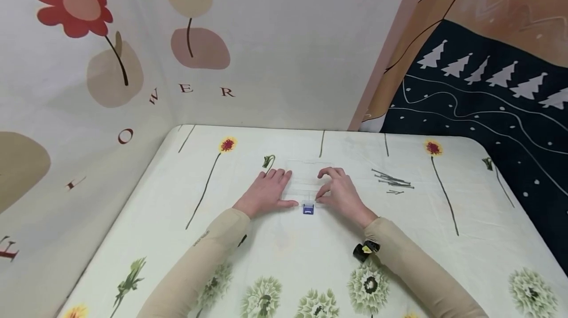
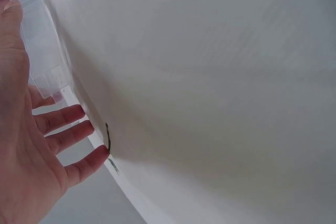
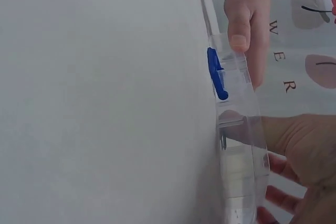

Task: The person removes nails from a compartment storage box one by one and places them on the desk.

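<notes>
A clear plastic box [image 1: 301, 180] with a raised lid and a blue latch [image 1: 308, 208] lies on the table between both hands. My left hand [image 1: 268, 192] rests along the box's left edge, fingers extended and thumb [image 2: 11, 27] at its front wall. Over the front right part of the box, my right hand [image 1: 341, 194] bends its fingers down, index fingertip and thumb close together. Through the clear wall, the right thumb [image 3: 231, 120] shows inside, with a small dark nail [image 3: 224, 140] at its tip. The right index fingertip is hidden in the right wrist view.
Several long nails [image 1: 392, 180] lie in a loose bunch right of the box. Just in front of them are a few shorter nails [image 1: 395, 192]. A flower-printed cloth [image 1: 275, 244] covers the table, and printed fabric walls [image 1: 284, 61] rise behind and to the left.
</notes>
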Action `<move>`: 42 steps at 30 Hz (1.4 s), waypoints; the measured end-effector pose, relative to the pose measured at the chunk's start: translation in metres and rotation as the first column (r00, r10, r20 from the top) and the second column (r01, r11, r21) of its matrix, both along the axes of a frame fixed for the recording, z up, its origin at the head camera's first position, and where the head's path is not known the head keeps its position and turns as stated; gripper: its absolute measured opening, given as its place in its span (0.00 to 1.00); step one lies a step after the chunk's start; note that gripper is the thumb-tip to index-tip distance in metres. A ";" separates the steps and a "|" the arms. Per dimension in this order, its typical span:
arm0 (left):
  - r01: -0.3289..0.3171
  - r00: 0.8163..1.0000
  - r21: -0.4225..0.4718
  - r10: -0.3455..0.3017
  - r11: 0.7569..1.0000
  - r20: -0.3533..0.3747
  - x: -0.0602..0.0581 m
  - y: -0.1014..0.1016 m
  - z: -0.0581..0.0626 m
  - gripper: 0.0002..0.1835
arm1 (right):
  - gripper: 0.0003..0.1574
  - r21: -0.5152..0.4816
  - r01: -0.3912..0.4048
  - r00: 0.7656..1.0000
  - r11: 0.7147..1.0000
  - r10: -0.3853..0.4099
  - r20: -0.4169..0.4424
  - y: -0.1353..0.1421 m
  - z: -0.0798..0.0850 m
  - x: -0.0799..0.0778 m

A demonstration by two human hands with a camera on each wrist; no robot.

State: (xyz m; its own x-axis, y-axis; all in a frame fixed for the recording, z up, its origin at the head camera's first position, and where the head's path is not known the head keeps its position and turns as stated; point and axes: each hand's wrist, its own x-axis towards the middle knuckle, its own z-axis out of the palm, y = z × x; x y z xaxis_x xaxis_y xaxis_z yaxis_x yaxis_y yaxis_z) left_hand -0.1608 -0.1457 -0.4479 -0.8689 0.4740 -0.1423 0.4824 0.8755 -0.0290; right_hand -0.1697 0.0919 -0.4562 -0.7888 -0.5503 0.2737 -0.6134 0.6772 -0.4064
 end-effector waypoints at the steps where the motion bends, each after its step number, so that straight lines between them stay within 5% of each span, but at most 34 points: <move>1: 0.000 1.000 -0.002 0.000 1.000 0.000 0.000 0.000 0.000 0.51 | 0.06 -0.017 -0.014 1.000 1.000 0.015 0.006 0.000 -0.001 -0.001; 9: -0.003 1.000 -0.001 0.003 1.000 0.003 -0.001 -0.001 0.000 0.51 | 0.09 -0.161 -0.130 0.981 0.978 0.151 0.120 0.007 -0.014 -0.014; 18: -0.001 1.000 -0.004 0.001 1.000 -0.007 0.001 0.000 0.001 0.51 | 0.09 -0.292 -0.158 0.955 0.943 0.221 0.199 0.013 -0.014 -0.016; 42: -0.006 1.000 0.035 0.005 0.999 0.024 -0.003 0.000 0.002 0.51 | 0.03 -0.422 0.030 0.951 0.906 0.104 0.292 0.036 -0.001 -0.011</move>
